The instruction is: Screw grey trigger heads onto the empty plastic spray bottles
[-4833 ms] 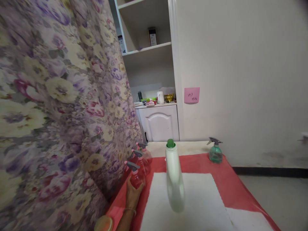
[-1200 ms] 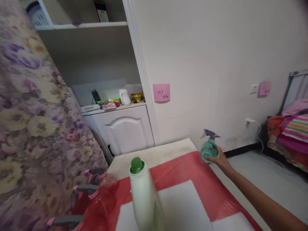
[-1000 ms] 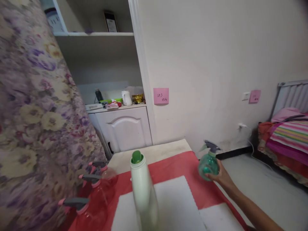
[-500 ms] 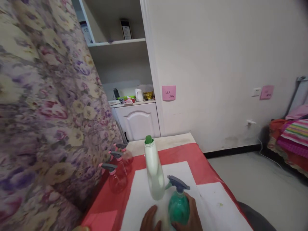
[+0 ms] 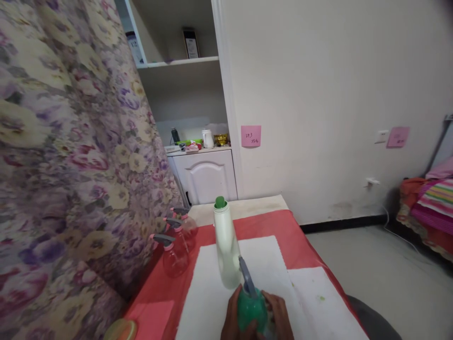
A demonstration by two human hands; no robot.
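A round green spray bottle [image 5: 252, 309] with a grey trigger head is at the bottom centre, its nozzle facing away from me. My left hand [image 5: 230, 317] wraps its left side, and my right hand [image 5: 280, 314] holds its right side; both are closed on it. The lower parts of both hands are cut off by the frame edge. Just beyond stands a tall pale green detergent bottle [image 5: 226, 250], uncapped, with a green spout, upright on white paper [image 5: 201, 302].
Three clear spray bottles with pink collars [image 5: 175, 259] stand at the left of the red tablecloth [image 5: 262, 226], near the floral curtain [image 5: 88, 156]. A round lid-like object [image 5: 122, 329] lies at the front left. Another white sheet [image 5: 318, 293] lies on the right.
The green spray bottle has turned so its nozzle faces away, and shifted slightly left and down. My left hand has moved right, from beside the bottle onto it.
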